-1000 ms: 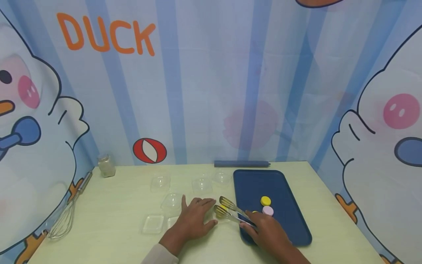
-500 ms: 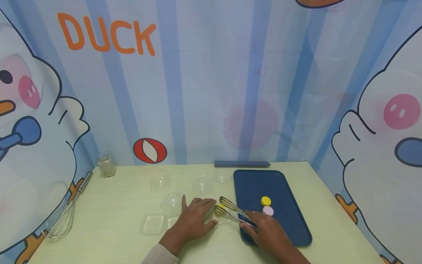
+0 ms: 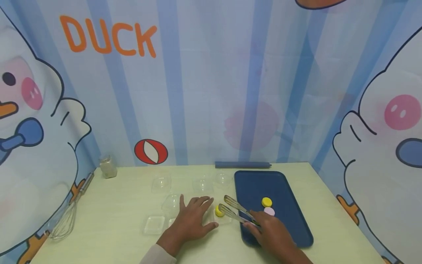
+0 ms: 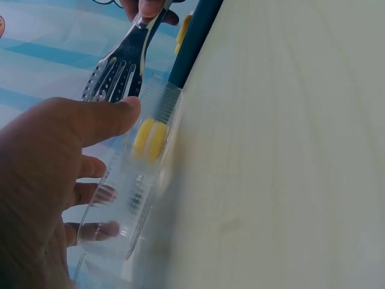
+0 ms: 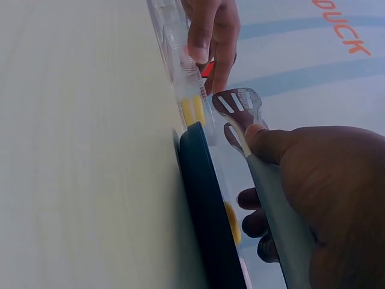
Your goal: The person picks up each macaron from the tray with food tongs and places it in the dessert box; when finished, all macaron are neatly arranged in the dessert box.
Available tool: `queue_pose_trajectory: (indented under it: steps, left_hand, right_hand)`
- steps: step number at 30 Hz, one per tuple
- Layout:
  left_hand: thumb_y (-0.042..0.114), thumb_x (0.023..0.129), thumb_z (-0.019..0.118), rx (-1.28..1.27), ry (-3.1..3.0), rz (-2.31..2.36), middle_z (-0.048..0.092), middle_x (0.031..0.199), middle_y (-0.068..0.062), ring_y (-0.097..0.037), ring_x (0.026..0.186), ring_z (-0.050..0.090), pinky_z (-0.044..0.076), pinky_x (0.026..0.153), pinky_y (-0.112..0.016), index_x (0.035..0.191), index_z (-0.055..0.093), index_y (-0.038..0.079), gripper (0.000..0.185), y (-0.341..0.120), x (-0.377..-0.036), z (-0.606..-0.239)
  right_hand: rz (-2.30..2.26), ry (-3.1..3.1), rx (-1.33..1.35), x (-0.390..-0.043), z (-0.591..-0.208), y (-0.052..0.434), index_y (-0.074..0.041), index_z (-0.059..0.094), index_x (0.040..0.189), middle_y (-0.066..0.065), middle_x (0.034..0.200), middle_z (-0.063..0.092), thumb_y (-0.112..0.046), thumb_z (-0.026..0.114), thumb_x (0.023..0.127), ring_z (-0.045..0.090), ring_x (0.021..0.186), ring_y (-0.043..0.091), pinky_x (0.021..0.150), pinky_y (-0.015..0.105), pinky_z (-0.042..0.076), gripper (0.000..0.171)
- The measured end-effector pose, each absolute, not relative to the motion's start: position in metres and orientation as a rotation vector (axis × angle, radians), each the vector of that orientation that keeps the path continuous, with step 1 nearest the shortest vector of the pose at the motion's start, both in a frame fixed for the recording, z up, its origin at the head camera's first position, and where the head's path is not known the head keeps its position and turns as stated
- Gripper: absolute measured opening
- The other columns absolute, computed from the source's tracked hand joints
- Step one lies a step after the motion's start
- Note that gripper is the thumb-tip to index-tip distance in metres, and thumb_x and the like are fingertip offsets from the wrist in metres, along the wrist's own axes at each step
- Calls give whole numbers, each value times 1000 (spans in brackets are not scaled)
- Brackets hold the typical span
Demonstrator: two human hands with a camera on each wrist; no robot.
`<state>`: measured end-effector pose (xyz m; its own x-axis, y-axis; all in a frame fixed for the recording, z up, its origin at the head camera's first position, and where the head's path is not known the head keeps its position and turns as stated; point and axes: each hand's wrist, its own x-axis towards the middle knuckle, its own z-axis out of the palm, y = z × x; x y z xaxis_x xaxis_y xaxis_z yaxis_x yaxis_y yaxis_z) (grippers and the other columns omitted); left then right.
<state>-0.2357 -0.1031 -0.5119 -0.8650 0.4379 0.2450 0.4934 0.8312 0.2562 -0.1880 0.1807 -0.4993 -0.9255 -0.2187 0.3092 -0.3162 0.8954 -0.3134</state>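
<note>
My right hand point(image 3: 271, 231) grips metal tongs point(image 3: 242, 213), whose slotted ends stand apart with nothing between them. Just left of these ends, a yellow macaron point(image 3: 219, 211) lies flat in a clear plastic box point(image 3: 225, 221). My left hand point(image 3: 191, 222) is spread at the left of this box, fingers extended. In the left wrist view its fingers show through the clear plastic point(image 4: 126, 211), while the thumb reaches towards the macaron. A second yellow macaron point(image 3: 266, 202) and a pink macaron point(image 3: 269, 211) sit on the dark blue tray point(image 3: 257, 187).
Several clear plastic containers, among them a domed one point(image 3: 171, 203) and a square one point(image 3: 154, 224), spread over the table's left and back. A rolling pin point(image 3: 242, 165) lies at the back edge. A glass jar point(image 3: 108, 167) and a whisk point(image 3: 67, 218) are at far left.
The tongs have let go of the yellow macaron and drawn back slightly to the right, leaving it in the clear box. My left hand has barely moved.
</note>
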Motion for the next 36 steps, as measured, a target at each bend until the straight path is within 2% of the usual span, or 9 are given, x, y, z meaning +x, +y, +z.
queue_pose_trajectory:
  steps: [8, 17, 22, 29, 36]
  left_hand:
    - [60, 95, 74, -737, -2814, -435, 62, 157, -7, -36, 145, 56, 22, 120, -90, 159, 56, 17, 79, -116, -230, -506]
    - [61, 96, 73, -736, -2792, -425, 61, 158, -6, -35, 146, 55, 21, 121, -89, 159, 57, 18, 77, -133, -228, -512]
    - [57, 95, 76, -726, -2746, -428, 64, 153, -7, -34, 143, 57, 24, 119, -90, 155, 61, 18, 73, -143, -225, -516]
    - [55, 96, 77, -726, -2699, -387, 66, 150, -4, -31, 140, 59, 27, 119, -88, 152, 63, 16, 70, -150, -222, -516]
    - [58, 96, 76, -655, -2784, -376, 66, 151, -1, -28, 142, 58, 24, 123, -86, 153, 62, 19, 71, -154, -221, -515]
  right_hand:
    - [474, -2714, 410, -191, -503, 193, -14, 78, 121, 0, 104, 82, -35, 85, 95, 77, 89, 13, 77, 38, 65, 34]
    - [481, -2681, 354, -193, -504, 215, -5, 78, 128, 15, 118, 82, -32, 86, 95, 81, 105, 34, 87, 52, 66, 44]
    - [508, -2710, 327, -193, -501, 222, -4, 78, 129, 14, 111, 83, -33, 85, 96, 81, 100, 33, 84, 52, 66, 44]
    - [478, -2698, 263, -194, -498, 233, -2, 78, 126, 13, 99, 81, -32, 87, 95, 78, 86, 26, 74, 48, 64, 44]
    - [510, -2742, 199, -196, -495, 241, 1, 76, 129, 17, 109, 81, -35, 84, 97, 79, 96, 34, 79, 54, 64, 48]
